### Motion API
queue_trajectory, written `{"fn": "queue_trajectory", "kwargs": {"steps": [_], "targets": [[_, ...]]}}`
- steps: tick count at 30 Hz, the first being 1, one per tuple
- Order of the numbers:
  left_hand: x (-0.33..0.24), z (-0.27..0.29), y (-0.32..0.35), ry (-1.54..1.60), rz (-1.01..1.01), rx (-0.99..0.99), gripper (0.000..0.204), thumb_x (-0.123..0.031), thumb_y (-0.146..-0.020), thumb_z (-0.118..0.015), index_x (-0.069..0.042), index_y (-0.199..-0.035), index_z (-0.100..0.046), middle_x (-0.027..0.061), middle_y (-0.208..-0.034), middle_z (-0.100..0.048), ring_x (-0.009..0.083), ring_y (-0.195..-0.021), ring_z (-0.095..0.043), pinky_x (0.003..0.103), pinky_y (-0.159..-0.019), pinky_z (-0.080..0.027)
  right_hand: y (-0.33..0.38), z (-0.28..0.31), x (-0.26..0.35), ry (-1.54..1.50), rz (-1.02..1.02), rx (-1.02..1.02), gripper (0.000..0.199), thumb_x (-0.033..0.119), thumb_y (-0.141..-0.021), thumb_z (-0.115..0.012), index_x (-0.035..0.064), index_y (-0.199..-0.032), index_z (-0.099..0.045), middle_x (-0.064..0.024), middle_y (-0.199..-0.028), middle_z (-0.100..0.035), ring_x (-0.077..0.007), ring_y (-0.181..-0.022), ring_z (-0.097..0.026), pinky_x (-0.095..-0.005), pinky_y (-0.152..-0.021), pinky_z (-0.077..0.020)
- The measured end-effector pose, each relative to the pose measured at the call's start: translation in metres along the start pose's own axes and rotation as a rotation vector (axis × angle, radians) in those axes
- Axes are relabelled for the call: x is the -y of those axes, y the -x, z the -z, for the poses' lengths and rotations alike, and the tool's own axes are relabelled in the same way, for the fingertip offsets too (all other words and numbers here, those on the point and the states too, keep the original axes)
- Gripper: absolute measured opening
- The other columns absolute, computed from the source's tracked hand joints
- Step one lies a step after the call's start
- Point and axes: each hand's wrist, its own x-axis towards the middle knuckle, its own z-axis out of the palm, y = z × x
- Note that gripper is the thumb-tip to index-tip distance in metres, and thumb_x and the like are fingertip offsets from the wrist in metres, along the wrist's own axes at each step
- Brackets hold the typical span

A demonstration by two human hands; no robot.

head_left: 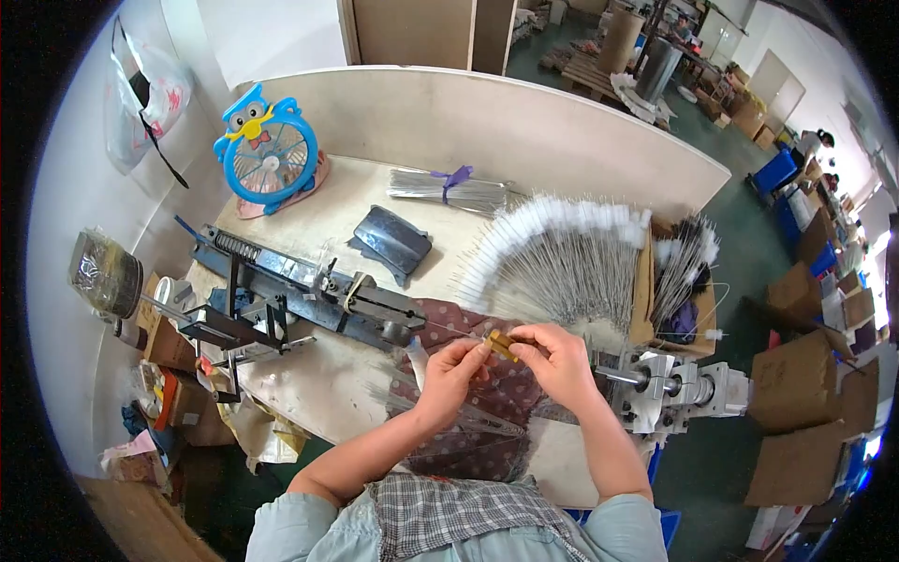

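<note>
Pinching a small brown block [502, 345] between their fingertips, both hands meet over the near middle of the desk [309, 384], above a dark red dotted cloth [468, 440] that lies on the near edge. The left hand [453, 367] grips the block's left end with thumb and forefinger closed on it, and the right hand [557, 361] curls over its right end, fingers likewise clamped, so the two hands touch at the block. A thin wire [449, 328] runs from the block leftward toward the dark metal machine [309, 295] that stretches across the left half of the desk. Just beyond the hands, a fan of wire brushes with white tufted tips [552, 258] spreads out, and to its right a cardboard box [688, 300] holds more brushes, some dark-tipped. At the far side lies a bundle of bare wires tied with a purple band [449, 187], with a dark curved metal cover [393, 239] nearer in. A blue owl-shaped fan [267, 155] stands at the far left corner. Right of the hands, a grey metal chuck assembly [670, 389] sits off the desk's right edge.
</note>
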Motion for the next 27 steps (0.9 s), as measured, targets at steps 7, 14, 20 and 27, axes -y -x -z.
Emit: {"fn": "queue_trajectory", "kwargs": {"steps": [7,14,20,27], "targets": [[-0.009,-0.008,0.005,-0.013,-0.06,-0.161,0.017,-0.018,-0.093,-0.055,-0.002,-0.096,-0.062,0.0014,-0.082,-0.061,0.0064,-0.066,-0.052,0.02,-0.06,-0.042,-0.001,0.008,0.003,0.178,0.3,0.042,0.016,0.013,-0.074,-0.069,0.0077,-0.089,-0.065,-0.0055,-0.076,-0.061,-0.0245,-0.075,-0.057,-0.0357,-0.068,-0.0462],[-0.026,0.003,0.009,0.13,-0.005,-0.28,0.017,-0.021,-0.093,-0.055,-0.005,-0.095,-0.059,0.0027,-0.078,-0.062,0.0078,-0.062,-0.053,0.021,-0.058,-0.042,-0.041,-0.038,0.017,0.465,0.356,-0.149,0.012,0.016,-0.072,-0.069,0.0081,-0.081,-0.066,-0.0056,-0.071,-0.061,-0.0244,-0.074,-0.057,-0.0362,-0.066,-0.0462],[-0.023,0.015,0.01,0.14,0.059,-0.213,0.022,-0.026,-0.094,-0.054,-0.005,-0.097,-0.058,0.0027,-0.071,-0.061,0.0075,-0.057,-0.052,0.021,-0.054,-0.042,-0.039,-0.036,0.023,0.232,0.216,0.021,0.014,0.02,-0.078,-0.064,0.007,-0.083,-0.067,-0.0077,-0.077,-0.064,-0.0266,-0.077,-0.058,-0.037,-0.068,-0.0465],[-0.033,0.014,0.005,0.17,0.115,-0.102,0.043,-0.042,-0.098,-0.036,-0.003,-0.107,-0.054,0.0089,-0.092,-0.063,0.0147,-0.082,-0.061,0.027,-0.073,-0.046,-0.043,-0.035,0.025,0.193,-0.052,0.194,0.021,0.025,-0.076,-0.067,0.0075,-0.088,-0.068,-0.008,-0.082,-0.065,-0.0271,-0.081,-0.059,-0.0377,-0.07,-0.0473]]}}
